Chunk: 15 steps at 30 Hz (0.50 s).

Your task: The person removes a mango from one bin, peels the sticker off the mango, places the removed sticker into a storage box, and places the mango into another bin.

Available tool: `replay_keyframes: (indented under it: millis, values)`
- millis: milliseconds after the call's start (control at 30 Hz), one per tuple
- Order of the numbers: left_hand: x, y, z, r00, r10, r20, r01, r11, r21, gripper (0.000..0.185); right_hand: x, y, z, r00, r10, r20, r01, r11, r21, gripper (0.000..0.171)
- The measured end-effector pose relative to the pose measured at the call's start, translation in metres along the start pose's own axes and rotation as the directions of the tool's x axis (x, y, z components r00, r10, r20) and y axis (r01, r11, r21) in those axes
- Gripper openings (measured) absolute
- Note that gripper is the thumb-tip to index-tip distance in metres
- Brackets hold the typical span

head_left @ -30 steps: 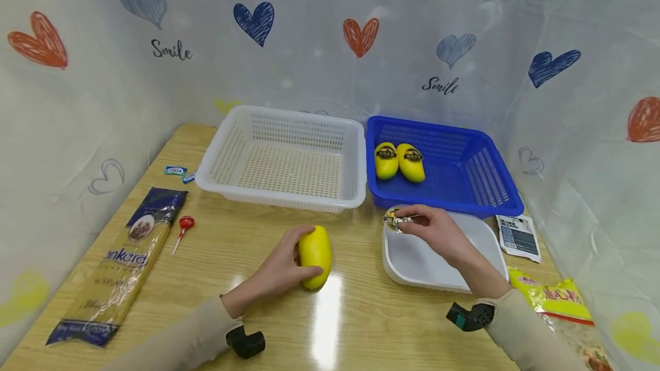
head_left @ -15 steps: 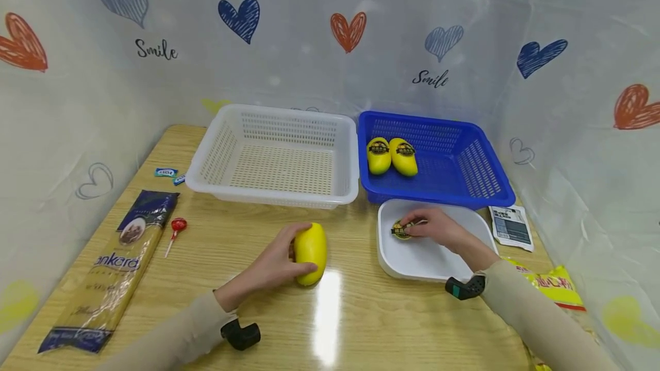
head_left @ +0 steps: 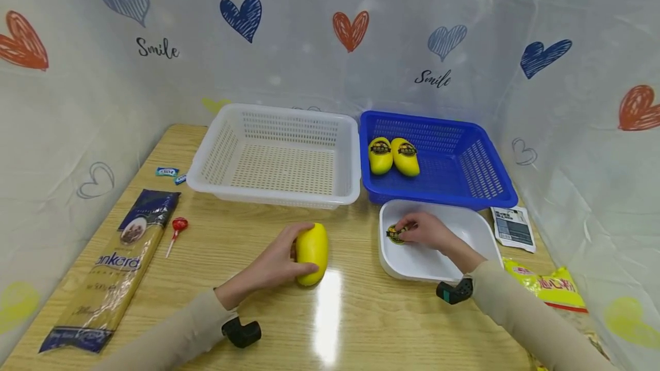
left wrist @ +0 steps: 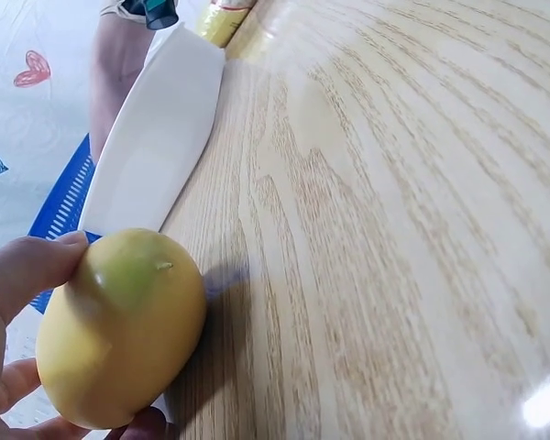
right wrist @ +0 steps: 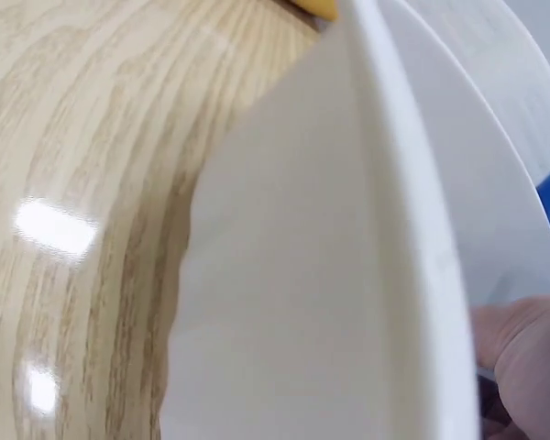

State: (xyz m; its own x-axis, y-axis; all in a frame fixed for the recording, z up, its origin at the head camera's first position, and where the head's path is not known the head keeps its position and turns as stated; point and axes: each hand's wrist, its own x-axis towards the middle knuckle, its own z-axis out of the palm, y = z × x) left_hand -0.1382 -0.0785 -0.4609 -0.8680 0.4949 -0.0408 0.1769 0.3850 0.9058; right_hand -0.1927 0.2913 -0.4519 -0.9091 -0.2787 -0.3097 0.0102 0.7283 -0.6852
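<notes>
On the table: my left hand curls round a bare yellow mango lying on its side on the wood.
Right hand: my fingertips pinch a round yellow-and-black sticker down in the white tray.
Sticker risk: I judge it may cling to my fingers or fold on itself when lifted, since it looks thin and tacky.
Mango risk: rounded and smooth, so it could roll from my palm if my hold loosens.
Blue basket: two labelled mangoes lie touching inside.
White basket: just beside the blue one.
</notes>
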Motion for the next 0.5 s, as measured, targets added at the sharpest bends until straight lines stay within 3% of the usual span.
replay_keyframes:
  millis: [100, 267, 367, 500]
  values:
    - [0.0009, 0.0001, -0.0001, 1.000, 0.010, 0.000, -0.010, 1.000, 0.005, 0.081, -0.0012, -0.0050, 0.0028, 0.996, -0.069, -0.048, 0.061, 0.989, -0.135, 0.014]
    - [0.0008, -0.0001, -0.0005, 0.999, 0.031, 0.008, -0.031, 1.000, 0.005, 0.080, -0.0053, -0.0105, 0.0058, 0.982, -0.164, -0.100, 0.125, 0.942, -0.312, 0.014]
    - [0.0001, -0.0005, -0.0005, 0.999, 0.040, 0.009, -0.040, 0.999, 0.007, 0.080, -0.0071, -0.0101, 0.0063, 0.980, -0.170, -0.105, 0.125, 0.931, -0.344, 0.012]
    - [-0.0006, -0.0004, -0.0002, 0.999, 0.037, 0.004, -0.037, 0.999, 0.011, 0.080, -0.0077, -0.0067, 0.0047, 0.986, -0.142, -0.082, 0.111, 0.947, -0.303, 0.012]
